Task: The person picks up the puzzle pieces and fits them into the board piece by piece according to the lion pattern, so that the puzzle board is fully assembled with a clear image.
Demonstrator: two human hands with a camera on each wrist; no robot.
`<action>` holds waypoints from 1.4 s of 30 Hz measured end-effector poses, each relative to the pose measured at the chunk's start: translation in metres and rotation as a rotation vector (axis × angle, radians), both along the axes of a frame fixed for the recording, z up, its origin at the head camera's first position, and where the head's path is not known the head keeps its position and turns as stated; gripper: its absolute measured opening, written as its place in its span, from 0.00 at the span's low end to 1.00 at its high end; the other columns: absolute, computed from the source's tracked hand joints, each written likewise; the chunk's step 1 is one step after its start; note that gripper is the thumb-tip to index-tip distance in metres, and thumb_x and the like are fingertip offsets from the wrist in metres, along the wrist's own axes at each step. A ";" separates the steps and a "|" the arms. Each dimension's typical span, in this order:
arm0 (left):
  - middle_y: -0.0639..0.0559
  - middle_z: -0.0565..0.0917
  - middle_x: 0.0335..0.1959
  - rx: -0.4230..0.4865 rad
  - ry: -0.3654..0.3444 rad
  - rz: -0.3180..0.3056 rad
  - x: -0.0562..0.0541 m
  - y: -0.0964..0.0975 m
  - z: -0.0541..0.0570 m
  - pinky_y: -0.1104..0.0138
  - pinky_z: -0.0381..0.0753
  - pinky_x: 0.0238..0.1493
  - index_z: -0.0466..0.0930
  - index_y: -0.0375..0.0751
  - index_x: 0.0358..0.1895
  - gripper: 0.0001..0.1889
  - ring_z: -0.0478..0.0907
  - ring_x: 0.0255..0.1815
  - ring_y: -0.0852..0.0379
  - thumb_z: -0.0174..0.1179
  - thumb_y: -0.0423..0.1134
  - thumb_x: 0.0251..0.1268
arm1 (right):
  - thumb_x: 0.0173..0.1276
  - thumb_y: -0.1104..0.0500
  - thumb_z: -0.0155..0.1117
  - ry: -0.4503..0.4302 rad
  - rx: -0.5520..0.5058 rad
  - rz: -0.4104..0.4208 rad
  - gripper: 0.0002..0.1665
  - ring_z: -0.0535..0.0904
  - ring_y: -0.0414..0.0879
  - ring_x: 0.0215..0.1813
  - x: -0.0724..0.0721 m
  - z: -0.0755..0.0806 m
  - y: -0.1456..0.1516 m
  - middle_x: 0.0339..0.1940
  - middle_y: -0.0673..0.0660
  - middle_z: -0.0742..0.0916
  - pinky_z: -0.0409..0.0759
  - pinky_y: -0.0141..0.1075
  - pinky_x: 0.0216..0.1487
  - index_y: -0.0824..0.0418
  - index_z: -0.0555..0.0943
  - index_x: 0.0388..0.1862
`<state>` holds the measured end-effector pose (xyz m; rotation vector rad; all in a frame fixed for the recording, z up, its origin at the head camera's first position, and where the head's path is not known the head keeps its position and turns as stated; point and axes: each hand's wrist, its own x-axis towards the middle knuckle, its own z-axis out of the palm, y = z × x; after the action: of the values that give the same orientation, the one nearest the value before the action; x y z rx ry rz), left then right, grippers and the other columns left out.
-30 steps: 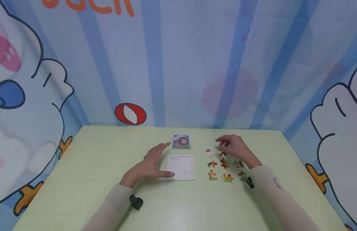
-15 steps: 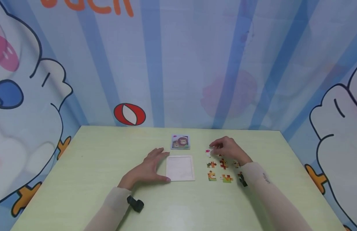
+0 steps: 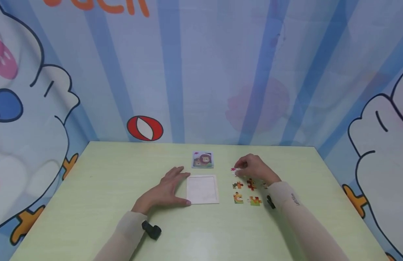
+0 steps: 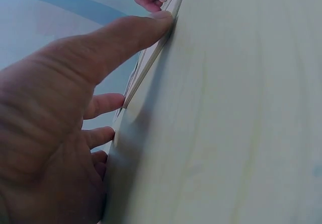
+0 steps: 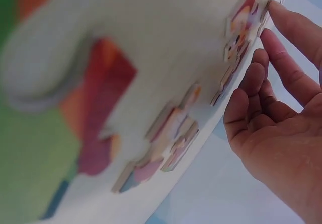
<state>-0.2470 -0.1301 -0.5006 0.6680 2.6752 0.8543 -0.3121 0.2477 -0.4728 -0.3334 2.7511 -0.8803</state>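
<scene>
My left hand (image 3: 166, 189) lies spread beside a white square puzzle frame (image 3: 217, 190), thumb at its near left corner and index finger at its far left corner. In the left wrist view the thumb (image 4: 136, 32) rests straight against the frame's edge. My right hand (image 3: 256, 170) pinches a puzzle piece (image 3: 233, 172) with a pink flower, at the far left of the loose pieces. Its thumb and index finger meet at a piece in the right wrist view, the other fingers (image 5: 256, 85) being curled. The right hand and sleeve hide some pieces.
Beyond the frame lies a square lion picture (image 3: 203, 160). Several loose puzzle pieces, including an orange and green one (image 3: 254, 201) and a brown one (image 3: 251, 184), lie in rows right of the frame. A cartoon backdrop (image 3: 201, 72) stands behind the table (image 3: 201, 235).
My right hand has moved left and slightly down to the flower piece, its fingertips closing on it. My left thumb has drawn back from over the frame to its near left corner.
</scene>
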 end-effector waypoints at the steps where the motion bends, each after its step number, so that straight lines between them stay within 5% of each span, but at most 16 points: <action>1: 0.47 0.51 0.91 0.002 -0.002 0.001 0.000 0.000 0.000 0.32 0.55 0.86 0.64 0.52 0.84 0.52 0.40 0.93 0.39 0.79 0.57 0.56 | 0.73 0.55 0.74 -0.002 0.005 -0.003 0.13 0.85 0.53 0.57 0.000 0.001 -0.001 0.54 0.59 0.91 0.85 0.52 0.63 0.58 0.90 0.53; 24: 0.46 0.51 0.91 0.002 0.005 -0.025 -0.002 -0.001 0.001 0.31 0.52 0.86 0.63 0.51 0.84 0.52 0.41 0.93 0.38 0.79 0.58 0.57 | 0.72 0.58 0.75 -0.048 -0.063 -0.044 0.07 0.81 0.47 0.37 -0.001 0.006 -0.002 0.37 0.56 0.89 0.82 0.36 0.39 0.59 0.89 0.44; 32: 0.47 0.50 0.91 -0.005 0.000 -0.024 -0.002 -0.001 -0.001 0.31 0.51 0.87 0.63 0.52 0.84 0.52 0.39 0.93 0.39 0.79 0.58 0.58 | 0.72 0.55 0.77 -0.044 -0.159 -0.042 0.08 0.83 0.49 0.37 0.001 0.014 -0.012 0.41 0.56 0.92 0.82 0.36 0.37 0.57 0.91 0.44; 36: 0.48 0.50 0.92 -0.007 0.003 -0.027 -0.002 0.000 -0.002 0.31 0.51 0.87 0.63 0.52 0.85 0.52 0.39 0.93 0.39 0.78 0.59 0.58 | 0.71 0.56 0.77 -0.055 -0.240 0.004 0.09 0.85 0.54 0.39 0.004 0.020 -0.021 0.40 0.56 0.94 0.82 0.40 0.38 0.60 0.91 0.45; 42: 0.48 0.51 0.91 -0.001 0.005 -0.013 -0.002 0.000 -0.001 0.31 0.51 0.86 0.64 0.52 0.84 0.52 0.39 0.93 0.38 0.79 0.58 0.57 | 0.71 0.56 0.77 -0.104 -0.344 0.047 0.09 0.89 0.57 0.46 0.007 0.024 -0.042 0.38 0.53 0.94 0.85 0.47 0.52 0.58 0.92 0.45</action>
<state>-0.2493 -0.1302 -0.5021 0.6872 2.6731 0.8490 -0.3050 0.2054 -0.4488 -0.3969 2.4810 -1.3205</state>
